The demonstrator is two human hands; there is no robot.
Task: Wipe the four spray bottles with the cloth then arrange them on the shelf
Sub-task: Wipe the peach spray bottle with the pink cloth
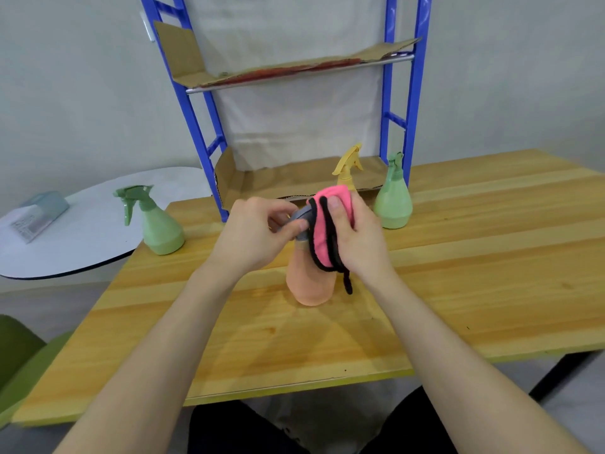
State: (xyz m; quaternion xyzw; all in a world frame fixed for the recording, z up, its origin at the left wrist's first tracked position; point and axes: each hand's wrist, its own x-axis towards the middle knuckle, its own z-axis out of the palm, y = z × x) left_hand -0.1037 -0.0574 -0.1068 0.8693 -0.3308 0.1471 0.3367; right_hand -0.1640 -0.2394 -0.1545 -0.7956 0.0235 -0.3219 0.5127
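Observation:
An orange spray bottle (307,283) stands on the wooden table (458,257) in front of me. My left hand (255,231) grips its grey spray head. My right hand (357,234) presses a pink cloth with black trim (327,231) against the bottle's neck. A green spray bottle (157,224) stands at the table's left corner. Another green bottle (393,198) stands by the right post of the blue shelf (412,93). A yellow spray bottle (348,168) shows behind my hands, its body hidden.
The blue shelf stands at the table's back with cardboard sheets (294,68) on its upper and lower levels. A round white table (91,224) with a small box (39,214) sits to the left. A green chair (19,362) is at lower left.

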